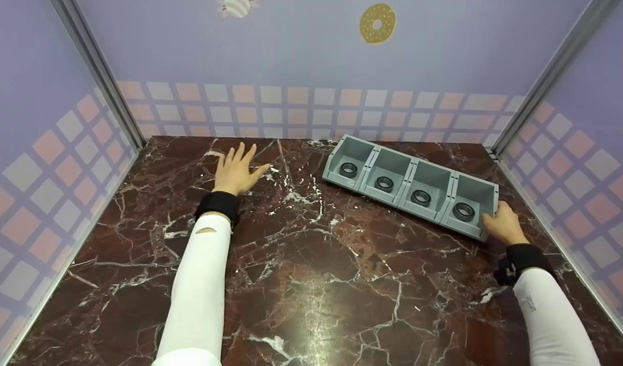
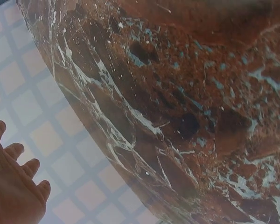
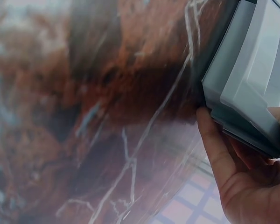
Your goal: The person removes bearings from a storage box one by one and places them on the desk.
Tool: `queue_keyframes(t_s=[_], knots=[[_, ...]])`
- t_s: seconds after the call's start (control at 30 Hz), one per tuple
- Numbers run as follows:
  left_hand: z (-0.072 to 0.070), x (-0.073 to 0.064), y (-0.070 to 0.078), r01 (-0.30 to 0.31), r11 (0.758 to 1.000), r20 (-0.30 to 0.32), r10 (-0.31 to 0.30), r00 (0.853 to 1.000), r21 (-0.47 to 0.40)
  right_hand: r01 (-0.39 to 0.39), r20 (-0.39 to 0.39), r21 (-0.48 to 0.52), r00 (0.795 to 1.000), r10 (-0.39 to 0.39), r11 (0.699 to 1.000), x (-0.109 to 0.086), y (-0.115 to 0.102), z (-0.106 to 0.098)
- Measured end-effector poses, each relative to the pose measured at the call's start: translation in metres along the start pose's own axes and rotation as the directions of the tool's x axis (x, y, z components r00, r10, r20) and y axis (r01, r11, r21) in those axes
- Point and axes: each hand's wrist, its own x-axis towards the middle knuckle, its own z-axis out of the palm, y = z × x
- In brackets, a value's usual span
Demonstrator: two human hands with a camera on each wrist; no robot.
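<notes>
A row of joined grey plastic bins (image 1: 433,216) stands at an angle on the right half of the table, its left end farther back. In each compartment lies one dark ring that looks like a ball bearing (image 1: 464,211). My right hand (image 1: 507,223) grips the row's right end wall, thumb over the inside; in the right wrist view its fingers (image 3: 217,144) reach under the bin's edge (image 3: 242,107). Off to the left, my left hand (image 1: 236,170) is spread with straight fingers above the tabletop, holding nothing. Its fingertips (image 2: 31,165) show at the left wrist view's edge.
The table (image 1: 291,284) has a glossy dark red marbled top with white veins. Purple panels with a checked band (image 1: 286,109) close off the back and both sides. Grey metal posts (image 1: 105,76) stand at the back corners.
</notes>
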Motion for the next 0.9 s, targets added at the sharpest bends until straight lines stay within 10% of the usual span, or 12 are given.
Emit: queue_keyframes(t_s=[0.9], knots=[[0.031, 0.004, 0.032, 0.031, 0.963, 0.072, -0.012, 0.997, -0.266, 0.036, 0.066, 0.044, 0.997, -0.039, 0.998, -0.002, -0.022, 0.015]])
